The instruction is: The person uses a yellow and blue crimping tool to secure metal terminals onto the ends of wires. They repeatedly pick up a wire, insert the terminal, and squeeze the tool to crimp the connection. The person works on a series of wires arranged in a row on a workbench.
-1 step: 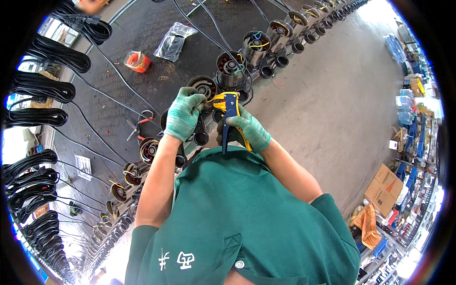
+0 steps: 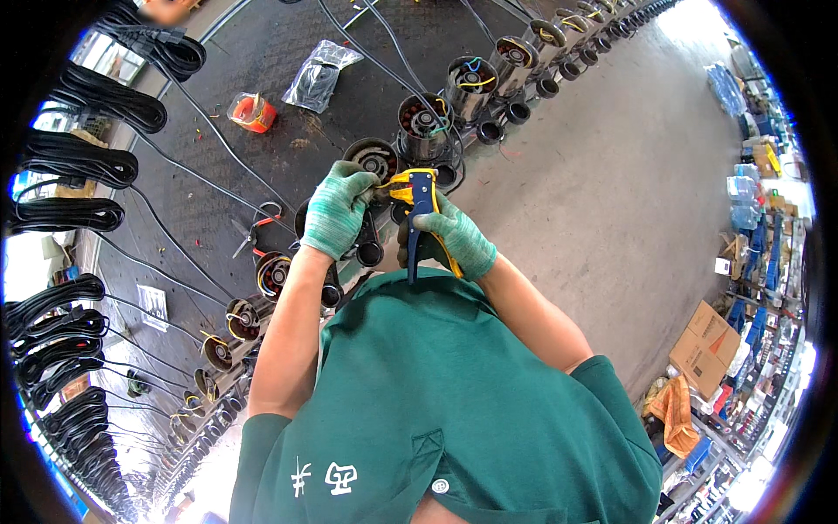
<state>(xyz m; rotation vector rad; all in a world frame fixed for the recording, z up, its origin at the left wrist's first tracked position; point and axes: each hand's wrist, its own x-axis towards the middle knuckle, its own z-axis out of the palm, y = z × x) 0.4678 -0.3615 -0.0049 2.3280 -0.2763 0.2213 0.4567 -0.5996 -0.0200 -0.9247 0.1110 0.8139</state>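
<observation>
My right hand point(image 2: 461, 237) grips a wire stripper point(image 2: 422, 203) with blue and yellow handles, its yellow jaws pointing left. In a green knit glove, my left hand point(image 2: 337, 208) pinches the end of a thin yellow wire point(image 2: 385, 183) at those jaws. The fingertips nearly touch the tool's head. Just beyond both hands is an open round metal motor housing point(image 2: 373, 157) with a dark ring inside. Another housing point(image 2: 424, 127), with coloured wires and a black cable, stands to its right. My right fingers behind the handles are partly hidden.
Similar housings point(image 2: 274, 274) form a long diagonal row along the bench edge. On the dark bench point(image 2: 201, 166) lie red-handled scissors point(image 2: 256, 229), a red tub point(image 2: 252, 113) and a clear plastic bag point(image 2: 321, 77). Bundled black cables point(image 2: 78, 157) hang at left. Right stands a cardboard box point(image 2: 705, 349).
</observation>
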